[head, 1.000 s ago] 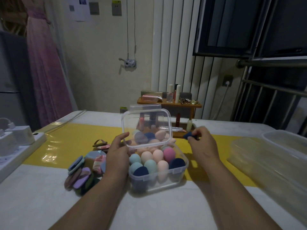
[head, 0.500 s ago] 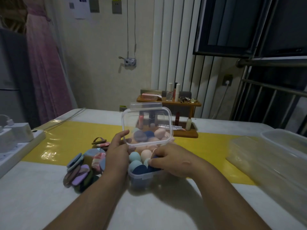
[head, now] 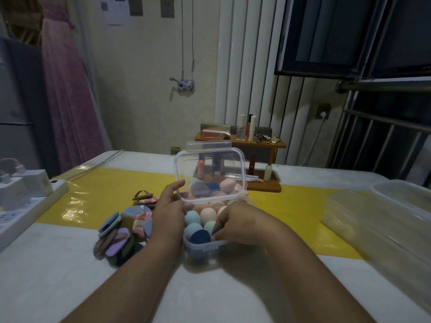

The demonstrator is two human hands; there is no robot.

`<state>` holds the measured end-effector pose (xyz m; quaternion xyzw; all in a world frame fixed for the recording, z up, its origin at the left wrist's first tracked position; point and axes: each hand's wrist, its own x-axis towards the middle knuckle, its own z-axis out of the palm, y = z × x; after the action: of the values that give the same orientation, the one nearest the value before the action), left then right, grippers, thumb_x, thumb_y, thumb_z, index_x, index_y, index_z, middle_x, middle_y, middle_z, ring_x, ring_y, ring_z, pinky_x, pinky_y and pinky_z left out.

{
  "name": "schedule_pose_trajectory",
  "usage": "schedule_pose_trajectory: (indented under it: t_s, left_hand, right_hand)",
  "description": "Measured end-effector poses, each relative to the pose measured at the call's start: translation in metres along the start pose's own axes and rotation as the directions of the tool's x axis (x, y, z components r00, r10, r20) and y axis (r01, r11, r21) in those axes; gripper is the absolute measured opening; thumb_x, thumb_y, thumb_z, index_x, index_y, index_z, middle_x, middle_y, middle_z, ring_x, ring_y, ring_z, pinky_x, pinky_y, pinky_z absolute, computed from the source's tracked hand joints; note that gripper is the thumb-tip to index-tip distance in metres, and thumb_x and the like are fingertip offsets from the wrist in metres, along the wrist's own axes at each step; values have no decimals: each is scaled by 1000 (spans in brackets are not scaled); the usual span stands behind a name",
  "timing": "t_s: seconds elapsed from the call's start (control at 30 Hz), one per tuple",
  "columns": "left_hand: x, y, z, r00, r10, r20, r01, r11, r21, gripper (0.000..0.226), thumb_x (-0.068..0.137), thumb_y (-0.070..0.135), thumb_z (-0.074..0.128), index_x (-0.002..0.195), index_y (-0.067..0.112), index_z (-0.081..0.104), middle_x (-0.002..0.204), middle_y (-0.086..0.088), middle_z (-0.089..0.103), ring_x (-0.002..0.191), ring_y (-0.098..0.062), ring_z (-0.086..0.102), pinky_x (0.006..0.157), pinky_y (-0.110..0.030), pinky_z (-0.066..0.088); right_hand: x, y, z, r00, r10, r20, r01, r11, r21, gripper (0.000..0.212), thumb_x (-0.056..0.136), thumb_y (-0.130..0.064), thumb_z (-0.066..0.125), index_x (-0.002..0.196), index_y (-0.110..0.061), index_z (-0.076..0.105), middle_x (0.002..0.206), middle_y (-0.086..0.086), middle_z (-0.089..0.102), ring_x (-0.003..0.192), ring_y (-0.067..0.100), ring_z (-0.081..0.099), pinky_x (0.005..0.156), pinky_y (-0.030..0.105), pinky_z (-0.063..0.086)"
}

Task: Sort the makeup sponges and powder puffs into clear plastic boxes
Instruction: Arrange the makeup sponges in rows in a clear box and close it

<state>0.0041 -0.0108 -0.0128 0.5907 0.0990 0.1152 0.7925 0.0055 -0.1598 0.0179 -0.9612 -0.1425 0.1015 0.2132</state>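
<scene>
A small clear plastic box [head: 205, 249] stands in front of me, full of egg-shaped makeup sponges [head: 193, 218] in teal, peach and dark blue. Its hinged lid [head: 210, 176] stands upright. My left hand [head: 169, 212] holds the lid's left edge between thumb and fingers. My right hand [head: 242, 223] reaches into the box's right half, its fingers curled down round a dark blue sponge [head: 215, 230] among the others; most of that sponge is hidden. Flat powder puffs [head: 116, 238] lie piled to the left of the box.
Large clear boxes [head: 382, 213] stand at the right edge of the table. A power strip with chargers [head: 21, 194] lies at the far left. A wooden cosmetics rack [head: 263, 185] sits behind the small box on the yellow mat [head: 105, 197].
My right hand came from behind the box's right side with a dark blue sponge and moved down into the box. My left hand kept hold of the lid.
</scene>
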Motion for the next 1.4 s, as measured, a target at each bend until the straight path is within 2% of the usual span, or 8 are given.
schedule_pose_trajectory:
  t_s: [0.13,0.27,0.43,0.67,0.87,1.03,1.23,1.4]
  left_hand:
    - [0,0,1,1000,-3,-8,3,1000,20,61,89,-8,35,114,40,63,117,0,62,100,-27,65,76,-42,61]
    - [-1,1,0,1000,6,-2,-6,1000,18,60,89,-8,35,117,38,63,120,-3,61,101,-28,65,72,-40,60]
    - [-2,2,1,1000,5,-9,-5,1000,20,57,92,-6,36,118,37,62,117,-1,63,98,-27,66,66,-35,58]
    - [-2,2,1,1000,-4,-10,5,1000,26,56,93,-5,39,110,43,63,116,0,63,100,-27,65,76,-43,61]
    - [-3,5,1,1000,-28,1,28,1000,-13,57,89,-8,38,114,37,65,114,-2,64,97,-30,67,71,-40,59]
    - [-5,10,2,999,-44,4,44,998,-38,59,88,-11,35,119,31,64,115,-5,63,95,-28,66,59,-32,55]
    - [-5,13,1,998,-64,2,64,996,-60,62,83,-13,34,117,29,65,112,-7,64,91,-28,66,57,-30,52]
    - [-5,17,-1,997,-74,-17,74,997,-24,62,84,-12,34,117,30,64,106,-2,64,89,-25,65,58,-29,52]
  right_hand:
    - [-2,2,-3,999,45,21,-46,998,53,34,90,-37,65,119,-19,67,108,2,64,96,16,57,80,29,49]
    - [-1,2,-1,999,40,8,-41,998,45,29,89,-28,68,117,-19,71,112,2,66,99,18,58,95,36,53]
    - [8,0,4,991,115,-63,-115,993,2,21,87,-22,73,107,-17,74,104,3,67,96,19,59,93,37,55]
    - [-1,3,1,998,30,-59,-29,999,18,21,89,-27,71,107,-19,76,101,0,69,91,15,60,87,33,56]
    - [-11,6,-9,987,-40,-154,72,974,215,13,88,-19,63,85,-24,75,84,-11,67,80,8,60,63,21,50]
    - [-13,12,-17,942,-77,-325,194,919,344,17,89,-15,63,79,-24,74,83,-6,69,81,11,64,74,33,57]
    - [-2,40,-21,808,111,-578,214,859,464,18,90,-10,63,77,-20,69,77,-4,66,74,10,58,63,25,44]
    - [10,71,-14,780,254,-573,58,881,469,13,94,-13,61,89,-22,70,88,-4,67,85,16,60,66,25,44]
